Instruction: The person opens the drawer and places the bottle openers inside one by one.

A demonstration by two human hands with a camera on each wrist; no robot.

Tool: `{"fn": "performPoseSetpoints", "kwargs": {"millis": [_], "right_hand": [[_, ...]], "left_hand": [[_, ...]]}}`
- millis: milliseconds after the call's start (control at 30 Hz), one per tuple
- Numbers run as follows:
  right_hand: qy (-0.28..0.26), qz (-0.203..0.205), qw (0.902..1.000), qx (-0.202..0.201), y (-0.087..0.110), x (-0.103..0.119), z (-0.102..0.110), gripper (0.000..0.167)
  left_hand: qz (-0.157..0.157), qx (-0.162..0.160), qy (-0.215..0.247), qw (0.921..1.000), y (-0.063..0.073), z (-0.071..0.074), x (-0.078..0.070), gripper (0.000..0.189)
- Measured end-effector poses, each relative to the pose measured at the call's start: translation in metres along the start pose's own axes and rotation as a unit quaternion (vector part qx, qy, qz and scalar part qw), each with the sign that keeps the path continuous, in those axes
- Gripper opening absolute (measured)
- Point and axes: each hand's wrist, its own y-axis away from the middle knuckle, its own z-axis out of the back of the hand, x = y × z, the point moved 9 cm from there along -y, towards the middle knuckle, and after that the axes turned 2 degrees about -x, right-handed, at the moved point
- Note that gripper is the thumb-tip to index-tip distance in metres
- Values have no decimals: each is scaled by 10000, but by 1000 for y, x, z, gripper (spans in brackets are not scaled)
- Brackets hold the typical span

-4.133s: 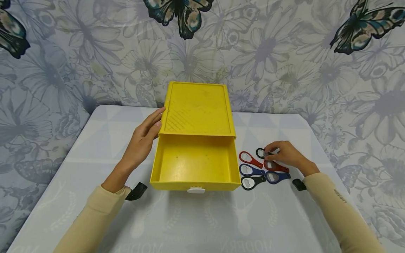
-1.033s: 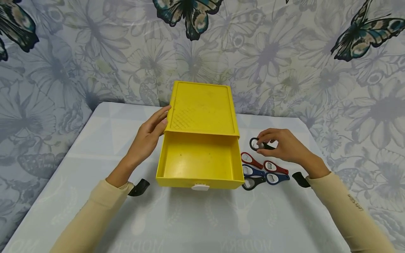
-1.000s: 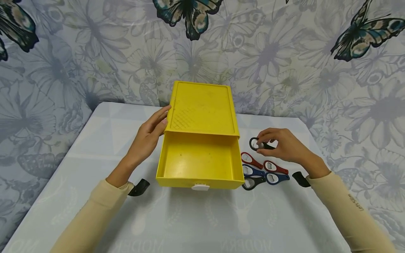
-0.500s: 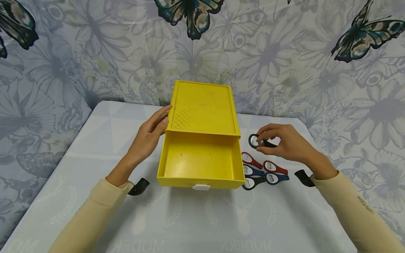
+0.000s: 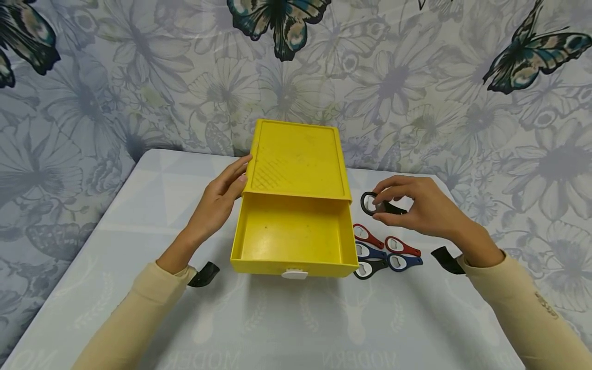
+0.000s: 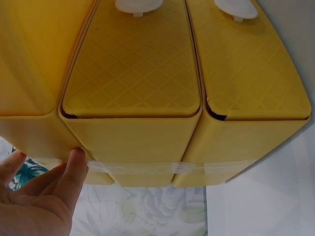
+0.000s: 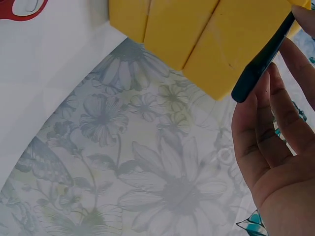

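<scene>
In the head view my left hand (image 5: 210,205) rests on the left side of a yellow drawer unit (image 5: 298,159), its fingers fairly straight. The top drawer (image 5: 263,268) is pulled out and has nothing inside. My right hand (image 5: 425,208) pinches a black bottle opener (image 5: 393,208) between thumb and fingers, held up right of the unit. Its dark edge also shows in the right wrist view. Beside the drawer on the table lie other ring-headed openers: two red, one of them (image 5: 412,250) nearer my right hand, two blue (image 5: 413,261) and a black one (image 5: 381,263).
The left wrist view shows lower drawers (image 6: 133,64) with white handles (image 6: 139,5) and clear tape (image 6: 135,168) along the unit's side. A pale patterned cloth covers the table (image 5: 296,324). Behind it stands a floral wall (image 5: 393,92) with butterfly prints.
My right hand has lifted the black opener off the table at the back of the group, then raised it slightly farther. The left hand stays against the unit.
</scene>
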Motion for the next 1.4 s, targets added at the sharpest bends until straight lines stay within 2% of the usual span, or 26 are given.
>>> {"fn": "performPoseSetpoints", "kwargs": {"millis": [400,633,1067,1400], "right_hand": [[13,282,9996,-71,-6,22,8,25],[-3,527,9986,-39,-11,46,11,25],[-96,840,9956,407,-31,82,2,24],[-82,1008,9920,760,-47,104,-9,15]], "left_hand": [[-27,10,-5,10000,0,0,-1,50],[-78,35,73,9999,0,0,-2,50],[-112,-33,63,9999,0,4,2,49],[-75,35,140,9999,-1,2,3,49]]}}
